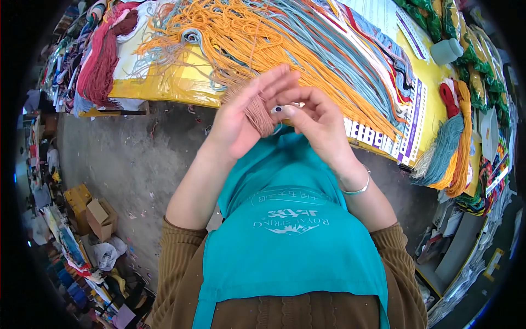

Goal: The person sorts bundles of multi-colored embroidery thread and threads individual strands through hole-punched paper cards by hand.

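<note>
A coil of pinkish-brown thread [259, 116] is wrapped around my left hand [233, 118]; the fingers of that hand stretch up and to the right, with the coil across them. Close beside it, my right hand [320, 119] has its thumb and fingertips drawn together in a pinch near the coil's right side. Whatever lies between those fingertips is too small to make out. A small dark spot shows at the thumb tip. Loose brown strands [219, 71] lie on the table edge just behind my left hand.
Orange threads [235, 33] and blue-grey threads [339, 60] spread over the yellow table [164, 88]. Dark red skeins [104, 66] hang at left; mixed skeins [452, 142] lie at right. Punched cards [413, 120] line the table's right side. A cardboard box [101, 219] sits on the floor.
</note>
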The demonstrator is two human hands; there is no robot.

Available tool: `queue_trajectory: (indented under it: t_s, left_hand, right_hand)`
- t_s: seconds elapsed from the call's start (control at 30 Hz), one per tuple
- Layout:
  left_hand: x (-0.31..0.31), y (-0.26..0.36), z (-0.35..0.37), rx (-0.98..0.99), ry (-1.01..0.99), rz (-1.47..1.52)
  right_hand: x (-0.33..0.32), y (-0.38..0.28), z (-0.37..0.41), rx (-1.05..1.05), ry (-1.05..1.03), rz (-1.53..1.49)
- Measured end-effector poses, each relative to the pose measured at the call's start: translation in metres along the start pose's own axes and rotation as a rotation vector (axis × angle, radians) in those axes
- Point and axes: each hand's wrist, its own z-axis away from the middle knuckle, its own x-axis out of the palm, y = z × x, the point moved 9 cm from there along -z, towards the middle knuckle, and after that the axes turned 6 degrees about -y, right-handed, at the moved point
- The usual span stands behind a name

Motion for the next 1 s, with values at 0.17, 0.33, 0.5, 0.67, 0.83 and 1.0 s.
queue_trajectory:
  t_s: [0.17, 0.33, 0.5, 0.67, 0.83, 1.0]
  left_hand:
    - [-0.051, 0.098, -0.018, 0.125, 0.019, -0.099]
    - [-0.156, 0.269, -0.036, 0.309, 0.162, -0.237]
    - [-0.248, 0.359, -0.003, 0.374, 0.32, -0.356]
    - [-0.203, 0.299, 0.035, 0.51, 0.547, -0.248]
    - [-0.124, 0.224, 0.059, 0.473, 0.397, -0.118]
    - [-0.067, 0.148, 0.062, 0.338, 0.13, 0.007]
  right_hand:
    - [-0.061, 0.007, 0.0, -0.096, 0.235, 0.222]
    - [-0.094, 0.029, -0.002, -0.082, 0.279, 0.396]
    - [-0.091, 0.026, 0.002, -0.087, 0.306, 0.544]
    - [-0.09, 0.025, 0.002, -0.066, 0.316, 0.554]
    - [-0.092, 0.034, -0.001, -0.048, 0.325, 0.387]
    - [-0.033, 0.001, -0.013, -0.124, 0.103, 0.31]
